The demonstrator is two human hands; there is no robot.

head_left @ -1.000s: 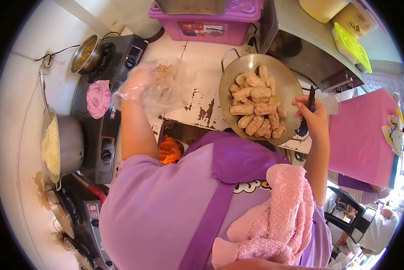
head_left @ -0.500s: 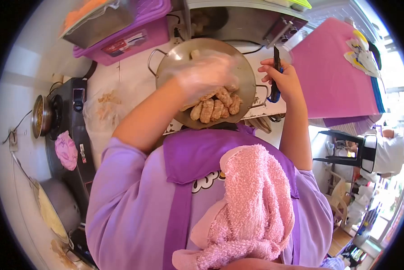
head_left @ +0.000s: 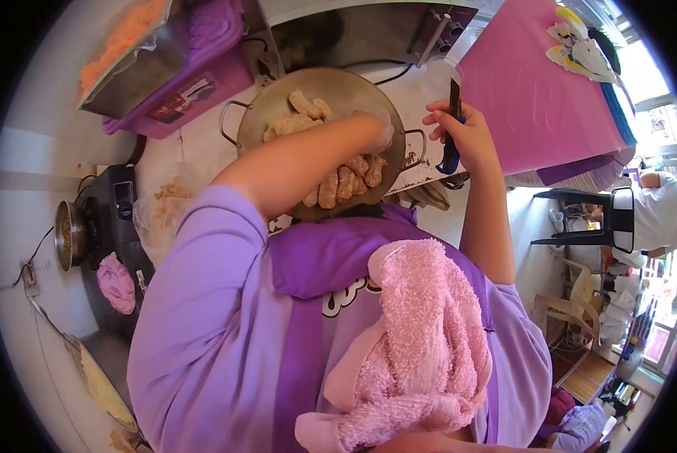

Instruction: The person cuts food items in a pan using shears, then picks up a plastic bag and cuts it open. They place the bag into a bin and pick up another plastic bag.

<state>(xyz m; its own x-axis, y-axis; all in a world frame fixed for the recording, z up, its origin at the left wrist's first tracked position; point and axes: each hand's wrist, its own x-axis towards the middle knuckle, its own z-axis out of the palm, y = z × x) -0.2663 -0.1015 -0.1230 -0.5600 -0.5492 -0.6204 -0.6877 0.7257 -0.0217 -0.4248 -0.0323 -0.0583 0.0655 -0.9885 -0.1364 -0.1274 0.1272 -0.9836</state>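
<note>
A round metal wok with two loop handles stands on the white counter. Browned, stubby sausage-like pieces lie along its near side, while paler pieces rest at its left. Reaching across the wok, my left hand wears a clear plastic glove and is over the right part of it; its fingers are turned away and hidden, so I cannot see whether they grip anything. To the right of the wok, my right hand holds a black and blue utility knife with its dark tip pointing away from me.
A clear plastic bag lies left of the wok beside a black stove. Behind are a purple bin, a metal tray of orange food and an oven. A pink board-like surface stands right; a chair is beyond.
My left hand has moved from the wok's middle toward its right side, uncovering the pale pieces at left. The view has shifted slightly; my right hand still holds the utility knife.
</note>
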